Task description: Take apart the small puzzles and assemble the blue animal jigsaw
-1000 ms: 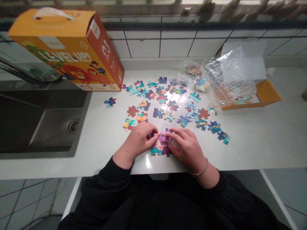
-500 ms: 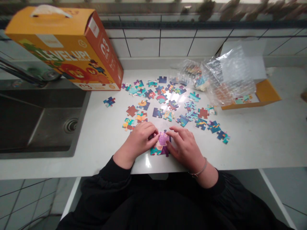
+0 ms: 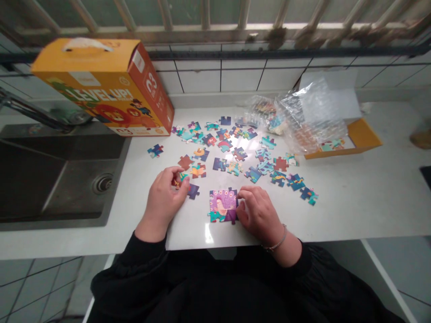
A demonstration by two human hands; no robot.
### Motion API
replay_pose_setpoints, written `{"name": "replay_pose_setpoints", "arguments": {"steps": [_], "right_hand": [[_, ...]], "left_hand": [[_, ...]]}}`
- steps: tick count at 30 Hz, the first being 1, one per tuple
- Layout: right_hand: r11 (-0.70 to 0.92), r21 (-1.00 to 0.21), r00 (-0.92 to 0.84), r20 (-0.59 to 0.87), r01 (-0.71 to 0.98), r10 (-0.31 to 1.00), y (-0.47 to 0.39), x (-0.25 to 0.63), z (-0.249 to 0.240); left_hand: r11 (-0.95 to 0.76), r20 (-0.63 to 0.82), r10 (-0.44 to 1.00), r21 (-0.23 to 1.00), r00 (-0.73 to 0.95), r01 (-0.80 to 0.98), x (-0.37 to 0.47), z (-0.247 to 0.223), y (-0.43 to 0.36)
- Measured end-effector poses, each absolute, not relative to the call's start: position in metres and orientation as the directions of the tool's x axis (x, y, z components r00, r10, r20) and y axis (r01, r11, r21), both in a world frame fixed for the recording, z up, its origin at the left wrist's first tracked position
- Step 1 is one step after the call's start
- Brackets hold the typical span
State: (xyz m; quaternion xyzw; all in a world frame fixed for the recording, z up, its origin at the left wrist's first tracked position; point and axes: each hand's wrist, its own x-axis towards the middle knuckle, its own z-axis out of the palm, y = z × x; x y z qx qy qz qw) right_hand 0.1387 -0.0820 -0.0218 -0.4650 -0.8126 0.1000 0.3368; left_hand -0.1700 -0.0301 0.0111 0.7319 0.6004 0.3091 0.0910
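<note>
So, right hand point(image 3: 258, 208) flanks puzzle point(image 3: 222, 204); left point(image 3: 164, 198) overlaps pieces point(image 3: 182, 176).

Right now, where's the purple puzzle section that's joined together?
In the head view, the purple puzzle section lies near the middle of the white counter's front edge, just left of the right hand.

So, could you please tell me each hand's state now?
Left hand: curled at teal-and-yellow jigsaw piece; grip unclear.
Right hand: curled beside joined jigsaw pieces; grip unclear.

head view — from above | forward, down | near over countertop point(image 3: 343, 202)
</note>
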Motion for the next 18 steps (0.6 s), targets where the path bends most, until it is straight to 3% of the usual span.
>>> {"name": "replay_pose_setpoints", "arguments": {"steps": [7,13,18], "right_hand": [[0.524,-0.490,-0.325,0.435,0.697,0.840,-0.079,0.137,-0.021],[0.563,-0.444,-0.397,0.415,0.698,0.819,-0.080,0.138,-0.016],[0.703,-0.344,-0.590,0.384,0.622,0.710,-0.093,0.138,-0.010]], "left_hand": [[-0.388,0.143,0.922,0.309,0.361,0.868,-0.207,0.006,-0.047],[-0.367,0.089,0.930,0.303,0.357,0.880,-0.200,0.004,-0.054],[-0.257,0.079,0.966,0.283,0.244,0.924,-0.184,0.008,-0.049]]}}
